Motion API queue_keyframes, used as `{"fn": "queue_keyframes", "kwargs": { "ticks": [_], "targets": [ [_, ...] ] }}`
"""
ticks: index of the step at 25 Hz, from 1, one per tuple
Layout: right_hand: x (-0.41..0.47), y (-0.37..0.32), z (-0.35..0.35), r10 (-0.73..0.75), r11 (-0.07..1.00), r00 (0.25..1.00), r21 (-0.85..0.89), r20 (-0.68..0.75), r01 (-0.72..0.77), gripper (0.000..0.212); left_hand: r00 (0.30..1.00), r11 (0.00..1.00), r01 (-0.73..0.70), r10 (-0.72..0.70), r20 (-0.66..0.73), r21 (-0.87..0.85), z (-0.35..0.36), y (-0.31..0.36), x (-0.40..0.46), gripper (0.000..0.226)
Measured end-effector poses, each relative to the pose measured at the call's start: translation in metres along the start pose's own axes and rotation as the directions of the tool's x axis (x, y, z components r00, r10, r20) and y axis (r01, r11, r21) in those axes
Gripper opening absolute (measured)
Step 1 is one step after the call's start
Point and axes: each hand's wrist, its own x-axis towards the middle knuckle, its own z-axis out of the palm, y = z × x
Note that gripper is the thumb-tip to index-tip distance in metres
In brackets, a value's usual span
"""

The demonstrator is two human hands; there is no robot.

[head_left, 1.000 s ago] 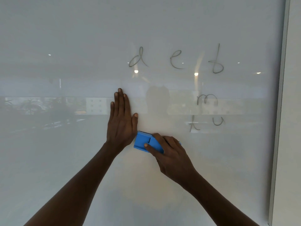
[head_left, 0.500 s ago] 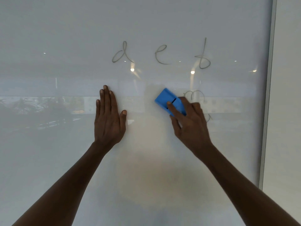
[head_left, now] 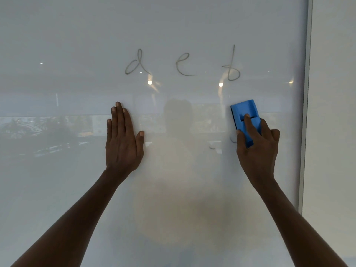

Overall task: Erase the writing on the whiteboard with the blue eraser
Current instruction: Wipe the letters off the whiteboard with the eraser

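Whiteboard (head_left: 77,35): letters (head_left: 183,64) at 12 o'clock.
Left hand (head_left: 123,139): lay flat, fingers together.
Right hand (head_left: 258,149): gripped blue eraser (head_left: 245,116), 3 o'clock.

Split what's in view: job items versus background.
Job:
- blue plastic block eraser, held in right hand
- handwritten grey letters d, e, f
- faint grey stroke remnants
- glossy white whiteboard

Background:
- left hand, flat on board
- pale wall
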Motion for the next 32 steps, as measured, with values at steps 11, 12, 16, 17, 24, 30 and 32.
{"fn": "queue_keyframes", "kwargs": {
  "ticks": [11,12,16,17,24,30,32],
  "targets": [
    [-0.077,-0.087,0.037,-0.110,0.984,0.993,0.144,0.035,0.104,0.039,1.000,1.000,-0.004,0.004,-0.003,0.012,0.002,0.000,0.000,0.070],
    [-0.085,-0.089,0.037,-0.165,0.977,0.983,0.151,0.081,0.152,0.039,1.000,1.000,-0.001,0.001,-0.002,0.012,0.002,0.000,0.000,0.070],
    [-0.104,-0.068,0.027,-0.428,0.902,0.874,0.164,0.229,0.398,0.045,1.000,1.000,-0.004,0.004,0.000,-0.001,0.000,0.000,0.000,0.071],
    [-0.104,-0.061,0.024,-0.474,0.880,0.844,0.162,0.253,0.446,0.046,1.000,1.000,-0.004,0.004,0.000,-0.004,0.000,0.001,0.000,0.070],
    [-0.081,-0.043,0.022,-0.515,0.857,0.826,0.131,0.228,0.498,0.052,1.000,1.000,0.002,-0.003,0.002,0.014,-0.001,0.001,0.000,0.070],
    [-0.007,-0.042,0.028,-0.497,0.867,0.860,0.113,0.117,0.486,0.039,1.000,1.000,0.003,-0.003,-0.009,0.004,-0.002,0.002,0.000,0.071],
    [0.016,-0.044,0.031,-0.495,0.868,0.863,0.106,0.096,0.486,0.039,1.000,1.000,-0.003,0.003,-0.011,-0.007,-0.003,0.001,0.000,0.073]
  ]
}}
